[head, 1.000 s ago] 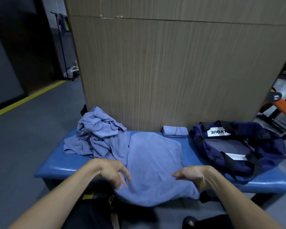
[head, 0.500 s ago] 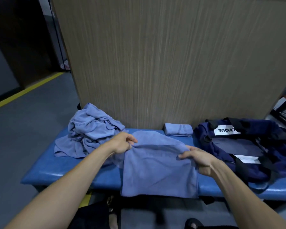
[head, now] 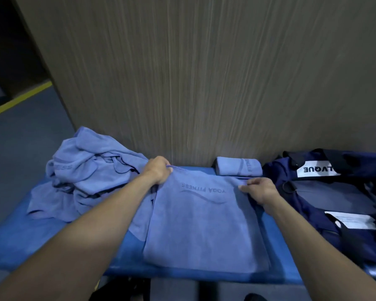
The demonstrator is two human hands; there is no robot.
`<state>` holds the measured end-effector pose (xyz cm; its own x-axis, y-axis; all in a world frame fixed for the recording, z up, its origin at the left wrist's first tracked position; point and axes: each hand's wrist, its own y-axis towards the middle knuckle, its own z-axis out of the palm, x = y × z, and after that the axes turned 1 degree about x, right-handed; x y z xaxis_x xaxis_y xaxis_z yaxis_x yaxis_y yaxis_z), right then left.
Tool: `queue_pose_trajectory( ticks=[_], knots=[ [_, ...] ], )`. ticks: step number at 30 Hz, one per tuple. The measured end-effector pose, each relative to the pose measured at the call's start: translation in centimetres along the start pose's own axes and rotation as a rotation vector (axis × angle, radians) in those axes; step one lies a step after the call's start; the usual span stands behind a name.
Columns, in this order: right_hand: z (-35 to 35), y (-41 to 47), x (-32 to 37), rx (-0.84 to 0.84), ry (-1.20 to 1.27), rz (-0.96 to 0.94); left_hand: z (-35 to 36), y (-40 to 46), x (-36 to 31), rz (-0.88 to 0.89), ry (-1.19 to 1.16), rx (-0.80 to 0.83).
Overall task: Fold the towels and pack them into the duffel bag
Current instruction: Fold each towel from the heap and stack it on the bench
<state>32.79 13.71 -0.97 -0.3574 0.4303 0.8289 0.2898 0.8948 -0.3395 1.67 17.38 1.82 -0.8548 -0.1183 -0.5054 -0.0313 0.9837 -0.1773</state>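
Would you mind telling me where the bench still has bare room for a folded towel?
Bare bench shows at the near-left corner, in front of the crumpled pile. Crowded elsewhere: flat towel in the middle, rolled towel behind, duffel bag right.

A blue padded bench [head: 52, 231] runs across the lower part of the view, from about 8 o'clock to 4 o'clock. Behind it, filling the centre and 12 o'clock, stands a tall wood-grain panel [head: 204, 72], its foot touching the bench's far edge. At 9 o'clock lies grey floor [head: 20, 135], crossed by a slanting yellow line [head: 17, 101]. Beyond the line, at 10 o'clock, the corner is dark.
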Motion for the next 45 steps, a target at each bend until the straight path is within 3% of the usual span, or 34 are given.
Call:
queue_pose_trajectory(
  ticks=[4,8,13,18,21,24,28,31,34,38,42,45],
  knots=[
    [0.9,0.3,-0.6,-0.047,-0.356,-0.027,1.2,0.7,0.8,0.055,0.025,0.157],
    [1.3,-0.2,0.4,-0.034,-0.399,-0.068,0.7,-0.3,0.2,0.202,-0.058,0.163],
    [0.9,-2.3,1.0,0.175,-0.029,-0.038,-0.2,-5.4,-1.6,0.341,-0.324,0.309],
    [0.1,-5.2,1.4,0.404,-0.256,0.127,0.0,-9.1,-0.1,0.217,-0.41,0.478],
    [-0.6,-7.1,1.3,0.55,-0.354,0.105,-0.1,-11.2,0.7,0.202,-0.333,0.546],
    [-1.1,-8.4,0.4,0.572,-0.219,-0.04,0.6,-12.9,1.4,0.207,-0.259,0.53],
    [-0.5,-10.1,-1.4,0.467,0.014,-0.132,2.6,-14.4,2.7,0.164,-0.196,0.398],
    [0.3,-10.4,-2.7,0.33,0.177,-0.202,3.7,-15.6,3.5,0.131,-0.319,0.38],
    [0.5,-10.1,-3.1,0.26,0.481,-0.241,3.6,-16.4,3.6,0.107,-0.499,0.473],
    [0.3,-10.1,-2.5,0.368,0.853,-0.232,2.7,-16.8,3.4,0.147,-0.663,0.627],
    [-1.2,-10.5,-1.7,0.616,0.873,-0.152,1.1,-17.0,4.0,0.175,-0.759,0.593],
    [-2.3,-9.7,-1.9,0.535,0.817,-0.06,-0.1,-16.2,5.2,0.181,-0.919,0.524]
  ],
)
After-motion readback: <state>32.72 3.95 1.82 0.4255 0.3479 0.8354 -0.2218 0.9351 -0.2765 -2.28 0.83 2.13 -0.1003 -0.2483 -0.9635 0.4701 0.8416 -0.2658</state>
